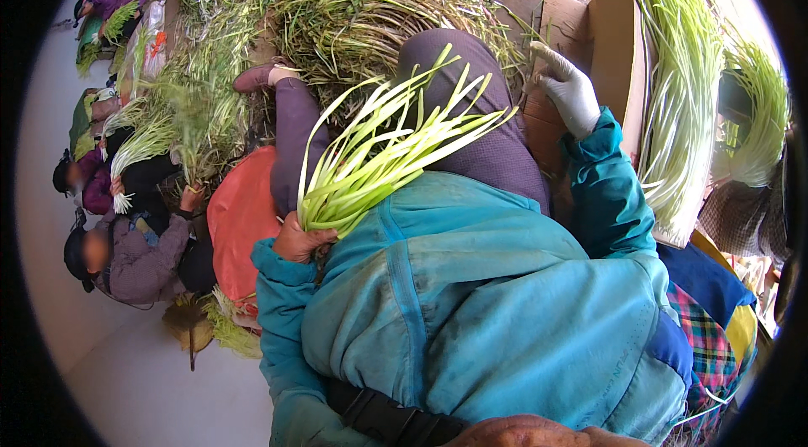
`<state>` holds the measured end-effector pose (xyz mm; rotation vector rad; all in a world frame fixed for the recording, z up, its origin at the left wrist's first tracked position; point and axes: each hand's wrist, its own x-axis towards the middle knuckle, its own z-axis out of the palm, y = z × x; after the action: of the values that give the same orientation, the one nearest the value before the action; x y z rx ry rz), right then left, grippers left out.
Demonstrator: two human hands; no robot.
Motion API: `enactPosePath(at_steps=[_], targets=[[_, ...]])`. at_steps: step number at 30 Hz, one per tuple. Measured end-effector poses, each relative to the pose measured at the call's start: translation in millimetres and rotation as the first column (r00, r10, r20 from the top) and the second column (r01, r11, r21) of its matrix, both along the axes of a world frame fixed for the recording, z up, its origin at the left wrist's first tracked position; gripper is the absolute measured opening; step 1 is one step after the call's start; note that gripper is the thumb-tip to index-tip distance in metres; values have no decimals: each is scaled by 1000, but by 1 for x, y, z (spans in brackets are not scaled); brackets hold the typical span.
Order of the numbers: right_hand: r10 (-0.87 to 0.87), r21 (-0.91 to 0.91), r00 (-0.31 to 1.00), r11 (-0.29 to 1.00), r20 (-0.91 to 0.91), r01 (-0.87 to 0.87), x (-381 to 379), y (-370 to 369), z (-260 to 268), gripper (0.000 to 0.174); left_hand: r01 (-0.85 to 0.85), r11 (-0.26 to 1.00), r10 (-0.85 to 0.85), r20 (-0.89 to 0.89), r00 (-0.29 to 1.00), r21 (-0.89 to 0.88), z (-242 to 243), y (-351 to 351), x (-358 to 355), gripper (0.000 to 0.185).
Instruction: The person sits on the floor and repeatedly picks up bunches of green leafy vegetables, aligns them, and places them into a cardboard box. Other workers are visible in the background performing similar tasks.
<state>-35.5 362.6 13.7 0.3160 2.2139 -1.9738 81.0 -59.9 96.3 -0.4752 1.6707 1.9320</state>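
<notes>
My left hand [304, 238], bare, is closed around one end of a bunch of pale green, flat-leaved stalks [379, 156]. The bunch lies across my lap, its loose tips fanned towards my knee. In a whitish glove, my right hand [568, 90] is raised beside my other knee, near an upright cardboard panel [615, 49]. Its fingers are curled and spread from the thumb, with nothing visible between them. Beyond my legs lies a large heap of green and brownish leafy stalks [372, 17].
A long bundle of pale stalks [678, 106] lies at the right, with another bunch [757, 125] beyond. A red sack [243, 220] sits to my left. Several people sit further left; one person [136, 251] holds stalks. Plant litter [208, 17] covers the floor ahead.
</notes>
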Motion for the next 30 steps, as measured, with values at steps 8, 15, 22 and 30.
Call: enactPosePath(at_steps=[8, 15, 22, 30], targets=[[23, -59, 1000, 998, -5, -24, 17, -7, 22, 22, 51, 997, -44, 118, 992, -58, 4, -6, -3, 39], [555, 573, 739, 769, -382, -281, 17, -36, 50, 11, 39, 999, -37, 83, 996, -31, 11, -4, -2, 40], [171, 283, 916, 957, -363, -67, 8, -36, 48, 7, -21, 998, 21, 8, 1000, -54, 17, -14, 5, 45], [418, 362, 770, 895, -483, -259, -18, -63, 81, 10, 34, 999, -35, -50, 998, -26, 33, -17, 10, 52]])
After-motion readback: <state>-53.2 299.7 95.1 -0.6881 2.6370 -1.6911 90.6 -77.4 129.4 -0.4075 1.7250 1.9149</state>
